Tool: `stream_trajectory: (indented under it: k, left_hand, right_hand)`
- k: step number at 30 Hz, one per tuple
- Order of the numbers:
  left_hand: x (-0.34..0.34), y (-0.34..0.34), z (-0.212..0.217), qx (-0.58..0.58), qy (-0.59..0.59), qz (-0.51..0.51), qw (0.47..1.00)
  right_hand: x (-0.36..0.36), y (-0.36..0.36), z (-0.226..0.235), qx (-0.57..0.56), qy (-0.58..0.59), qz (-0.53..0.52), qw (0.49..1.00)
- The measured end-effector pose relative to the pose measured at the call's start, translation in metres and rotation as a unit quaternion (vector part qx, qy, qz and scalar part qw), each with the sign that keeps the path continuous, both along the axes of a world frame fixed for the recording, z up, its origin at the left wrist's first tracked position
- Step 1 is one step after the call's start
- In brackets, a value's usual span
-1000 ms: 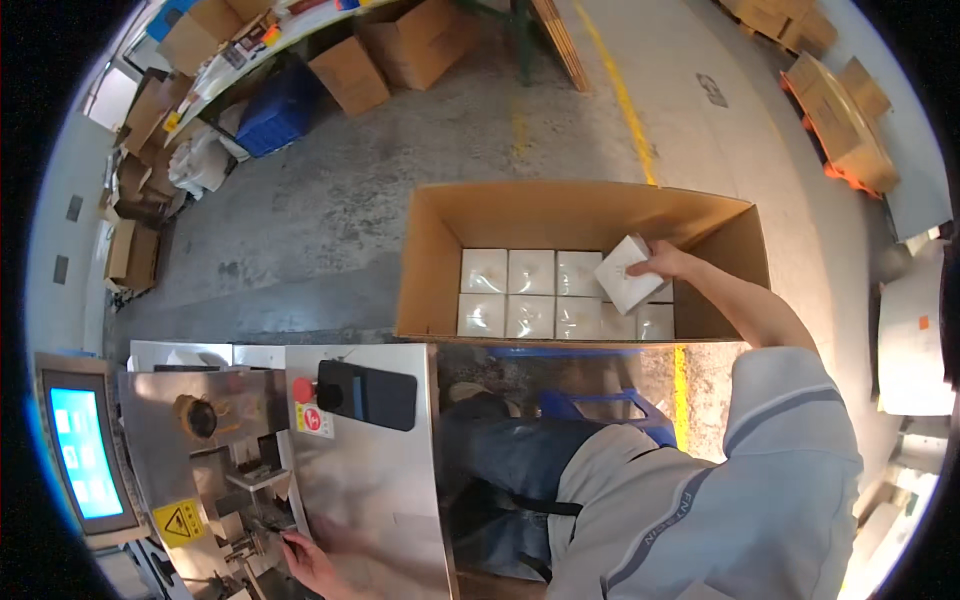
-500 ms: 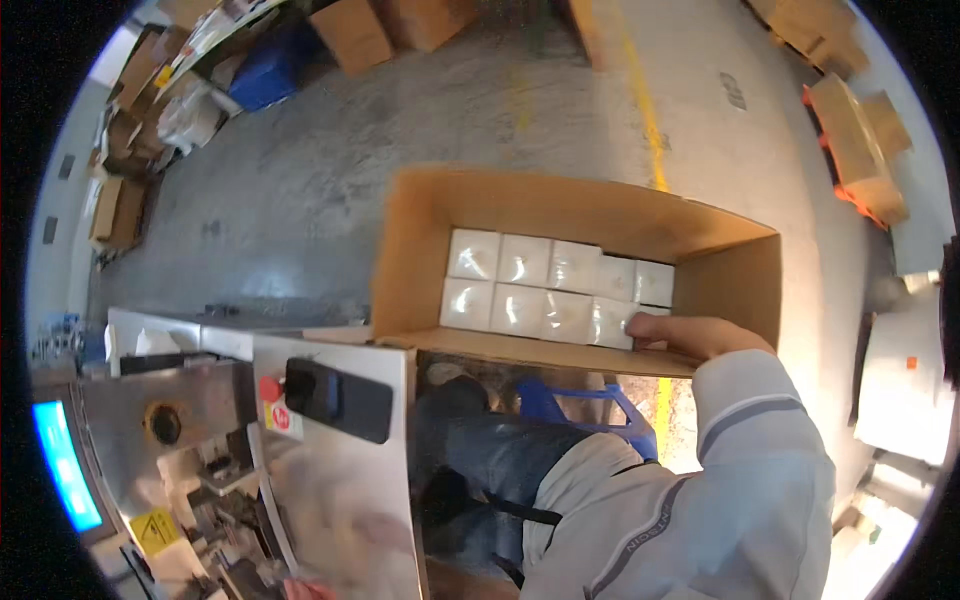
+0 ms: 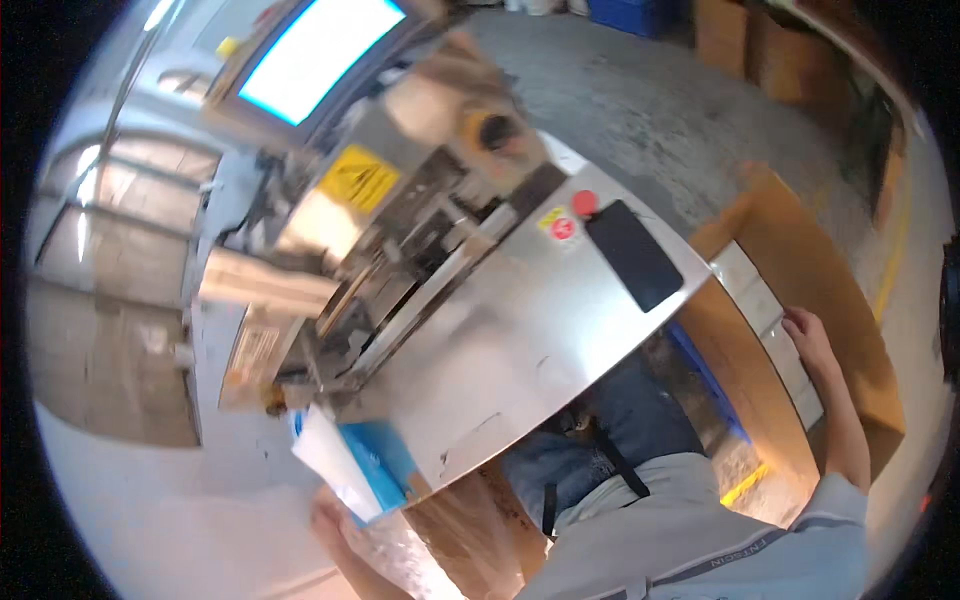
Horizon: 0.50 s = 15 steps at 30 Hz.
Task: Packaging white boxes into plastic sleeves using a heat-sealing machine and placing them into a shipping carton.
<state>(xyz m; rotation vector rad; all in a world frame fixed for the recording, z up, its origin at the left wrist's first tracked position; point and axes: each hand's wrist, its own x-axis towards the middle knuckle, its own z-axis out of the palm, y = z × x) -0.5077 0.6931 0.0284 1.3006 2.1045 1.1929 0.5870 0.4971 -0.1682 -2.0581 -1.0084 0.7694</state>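
Note:
My right hand (image 3: 812,342) reaches into an open cardboard box (image 3: 830,265) at the right. Its fingers lie on the small white boxes (image 3: 748,285) packed in rows inside, and none looks lifted. At the lower left, my left hand (image 3: 332,520) is low beside the corner of a metal worktable (image 3: 500,370). A blue and white sheet or packet (image 3: 365,465) sits at that corner, close to the hand. Motion smears the left fingers, so I cannot tell whether they touch or hold anything. Clear plastic (image 3: 405,550) shows just right of that hand.
A machine with a yellow warning label (image 3: 358,180) and a lit screen (image 3: 320,55) stands behind the worktable. A black phone (image 3: 635,255) rests on the tabletop beside a red button (image 3: 584,203). Brown cartons (image 3: 720,40) and a blue bin (image 3: 625,14) are on the floor farther back.
The view has swung left, bringing the worktable to the middle and the cardboard box to the right. My left hand has come into view at the lower left; my right hand stays at the white boxes.

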Motion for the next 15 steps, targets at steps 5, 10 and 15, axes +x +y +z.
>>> stream_trajectory:
  k: [5, 10, 15]
  left_hand:
    - [0.114, 0.092, 0.005, 0.021, 0.174, 0.042, 0.984]
    - [0.137, 0.087, 0.004, 0.019, 0.155, 0.055, 0.986]
    - [0.189, 0.079, 0.041, 0.238, 0.340, 0.045, 0.909]
  right_hand:
    - [-0.062, 0.067, 0.128, 0.123, -0.025, 0.000, 0.992]
    - [-0.129, 0.082, 0.197, 0.145, -0.015, 0.062, 0.987]
    - [-0.167, 0.118, 0.227, 0.165, -0.001, 0.158, 0.974]
